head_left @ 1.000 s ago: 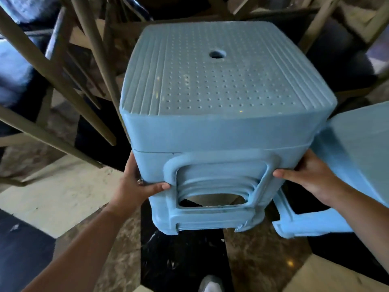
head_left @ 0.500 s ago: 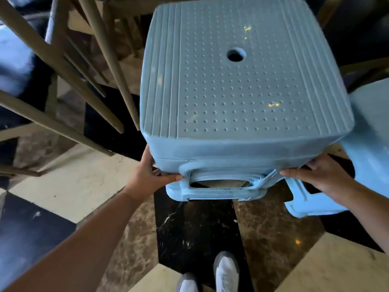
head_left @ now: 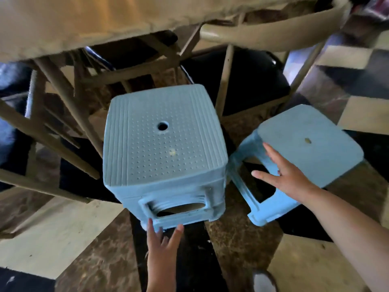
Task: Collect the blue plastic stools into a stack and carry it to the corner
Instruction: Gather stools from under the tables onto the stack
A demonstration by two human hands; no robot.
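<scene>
A stack of blue plastic stools point(head_left: 164, 148) stands on the patterned floor in the middle, its dotted top with a round hole facing up. My left hand point(head_left: 162, 241) is open just in front of the stack's bottom rim, fingertips at the rim, gripping nothing. A single blue stool point(head_left: 305, 152) stands to the right of the stack, close beside it. My right hand point(head_left: 284, 178) is open with spread fingers over this stool's near-left edge, holding nothing.
Wooden chair legs point(head_left: 63, 95) and rungs crowd the left and back. A beige table edge point(head_left: 84, 28) hangs over the top. A black chair seat point(head_left: 252, 81) sits behind the stools. My shoe point(head_left: 263, 279) shows at the bottom right.
Both hands let go of the stack's sides; it now stands on the floor. My left hand dropped to the bottom rim and my right hand moved over to the single stool.
</scene>
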